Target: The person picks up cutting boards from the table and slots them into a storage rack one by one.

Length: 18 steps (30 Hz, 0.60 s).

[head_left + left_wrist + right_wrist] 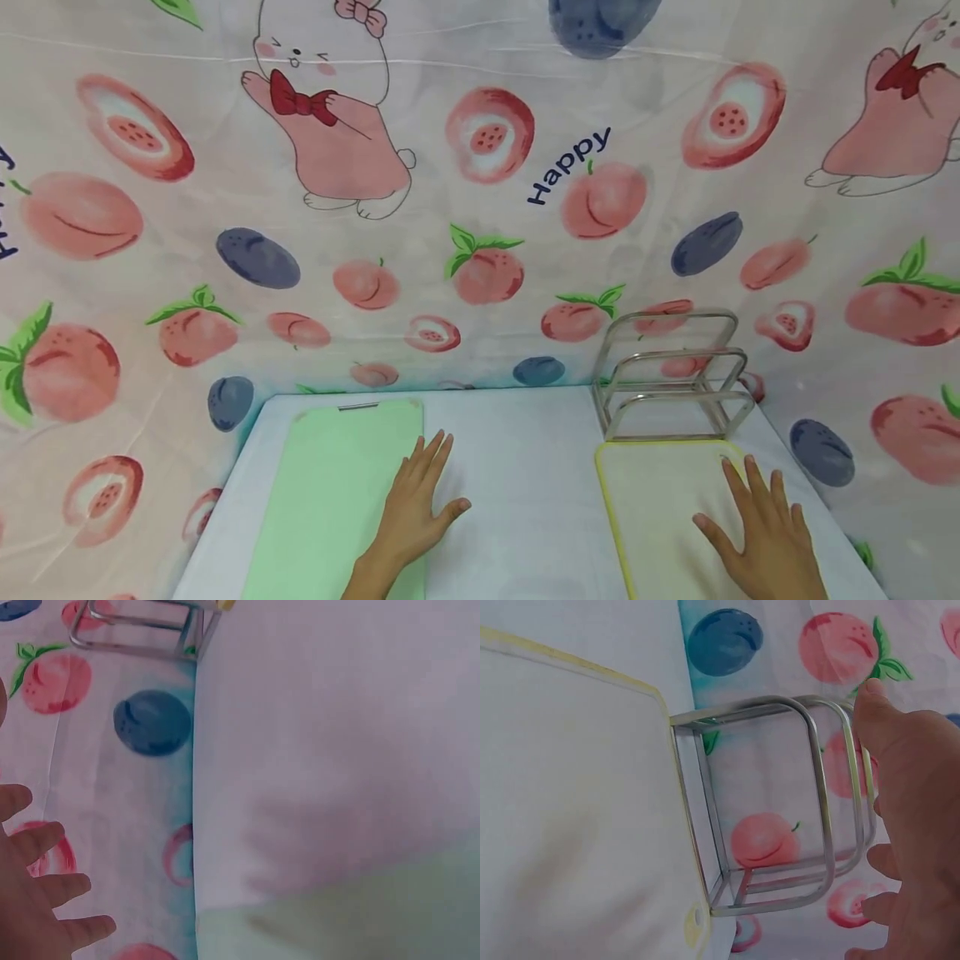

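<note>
My left hand (415,512) hovers with spread fingers over the right edge of a pale green board (341,492), and its shadow falls on the white table in the left wrist view. A dark slot shows at the board's far end. On the other side, my right hand (768,533), fingers also spread, is above a cream cutting board (667,508) with a yellow rim and a small hole in its far right corner. Behind that board stands a metal rack (667,398) with several bent-wire loops, nearest to the right hand. Neither hand holds anything.
Both boards lie flat on a white table (517,500), one at each side. A cloth (420,275) printed with peaches, blue fruit and rabbits hangs behind the table and along its sides. The rack stands near the far right corner.
</note>
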### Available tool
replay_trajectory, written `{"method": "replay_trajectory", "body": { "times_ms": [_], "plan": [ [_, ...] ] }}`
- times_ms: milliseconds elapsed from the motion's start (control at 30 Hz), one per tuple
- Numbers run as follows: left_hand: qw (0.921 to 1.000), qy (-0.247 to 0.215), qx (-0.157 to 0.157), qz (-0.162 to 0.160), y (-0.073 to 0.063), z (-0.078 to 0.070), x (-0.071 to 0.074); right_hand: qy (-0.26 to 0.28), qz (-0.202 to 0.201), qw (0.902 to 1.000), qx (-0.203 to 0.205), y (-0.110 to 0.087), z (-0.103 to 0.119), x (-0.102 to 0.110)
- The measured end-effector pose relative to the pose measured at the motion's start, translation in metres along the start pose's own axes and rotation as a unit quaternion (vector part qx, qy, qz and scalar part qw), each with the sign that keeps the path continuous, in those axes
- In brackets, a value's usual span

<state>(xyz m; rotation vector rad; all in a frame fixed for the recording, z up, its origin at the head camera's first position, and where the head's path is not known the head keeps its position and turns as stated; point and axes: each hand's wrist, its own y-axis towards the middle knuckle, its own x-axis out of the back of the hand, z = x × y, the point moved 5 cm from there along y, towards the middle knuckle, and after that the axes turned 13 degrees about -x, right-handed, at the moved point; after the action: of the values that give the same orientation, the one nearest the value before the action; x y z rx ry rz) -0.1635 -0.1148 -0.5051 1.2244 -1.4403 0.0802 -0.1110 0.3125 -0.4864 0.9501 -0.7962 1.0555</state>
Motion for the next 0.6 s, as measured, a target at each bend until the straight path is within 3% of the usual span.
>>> {"method": "replay_trajectory", "body": {
  "times_ms": [467, 600],
  "plan": [
    [0.9949, -0.082, -0.037, 0.044, 0.064, -0.043, -0.045, 0.054, -0.022, 0.9974, -0.043, 0.027, -0.011, 0.004],
    [0.9929, -0.092, -0.062, 0.042, 0.078, -0.053, -0.055, 0.073, -0.012, 0.9942, -0.078, 0.034, -0.017, 0.004]
  ]
}}
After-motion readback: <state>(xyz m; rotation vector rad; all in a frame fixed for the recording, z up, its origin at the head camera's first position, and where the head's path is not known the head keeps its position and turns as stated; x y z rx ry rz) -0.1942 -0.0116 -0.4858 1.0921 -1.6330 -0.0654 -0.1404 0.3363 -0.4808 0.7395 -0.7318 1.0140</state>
